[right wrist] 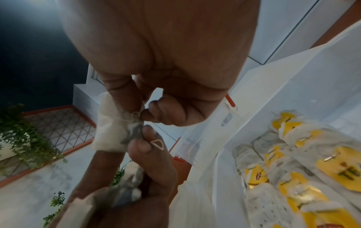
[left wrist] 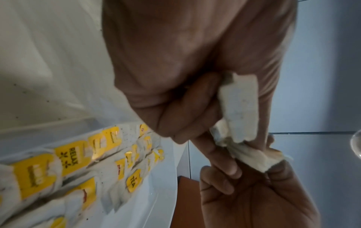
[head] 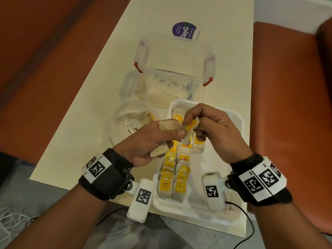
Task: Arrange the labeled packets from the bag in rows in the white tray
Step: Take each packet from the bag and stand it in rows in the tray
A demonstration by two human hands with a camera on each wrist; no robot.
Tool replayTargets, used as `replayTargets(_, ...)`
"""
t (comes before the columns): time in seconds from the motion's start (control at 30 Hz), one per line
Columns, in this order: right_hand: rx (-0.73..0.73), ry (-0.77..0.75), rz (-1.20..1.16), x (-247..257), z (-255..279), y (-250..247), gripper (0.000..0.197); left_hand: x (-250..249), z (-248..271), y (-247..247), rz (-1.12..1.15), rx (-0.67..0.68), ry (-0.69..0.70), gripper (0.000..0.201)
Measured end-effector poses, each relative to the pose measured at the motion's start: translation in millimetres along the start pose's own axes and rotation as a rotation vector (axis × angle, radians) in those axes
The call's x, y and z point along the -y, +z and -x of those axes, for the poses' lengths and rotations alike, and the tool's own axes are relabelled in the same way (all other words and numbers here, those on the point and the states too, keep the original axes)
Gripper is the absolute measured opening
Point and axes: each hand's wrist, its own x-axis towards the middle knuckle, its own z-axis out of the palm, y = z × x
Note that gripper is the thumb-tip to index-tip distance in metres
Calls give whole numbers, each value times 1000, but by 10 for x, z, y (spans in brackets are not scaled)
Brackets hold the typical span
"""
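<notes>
Two rows of tea packets with yellow labels [head: 177, 174] lie in the white tray [head: 236, 117]. Over the tray's far half my left hand [head: 172, 131] grips a small bunch of pale packets [head: 168, 125], also seen in the left wrist view as packets [left wrist: 240, 104]. My right hand [head: 189, 118] pinches one packet with a yellow label [head: 191, 127] right at the left hand's fingertips. In the right wrist view the right hand's fingertips [right wrist: 144, 118] pinch a packet [right wrist: 109, 131] at its string. The clear bag [head: 125, 121] lies left of the tray with a few packets in it.
An open clear container with red clips [head: 172, 58] stands beyond the tray, its lid [head: 167, 88] lying by it. A purple card [head: 184, 30] stands farther back. Orange seats flank the narrow cream table [head: 100, 97]. A black cable [head: 248, 218] runs off the near right edge.
</notes>
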Motion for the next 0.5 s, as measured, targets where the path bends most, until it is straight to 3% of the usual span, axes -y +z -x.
replayTargets(0.07,-36,43,-32,-34,35,-19,34,-7,7,57,-7,-32,49,3)
replayTargets(0.13,-90,102,-108,-86,83,-36,27,4,3,100,15,-80,106,14)
replayTargets(0.23,-157,148,-119,-179,166,-33,48,33,-21,131,-23,-113,187,12)
replayTargets(0.37,-216,68,9,-211,232,30,4,85,-55,99,-85,-138,205,27)
replayTargets(0.5,-243,68,4,-169,230,5,5,99,-33,132,-11,-107,177,27)
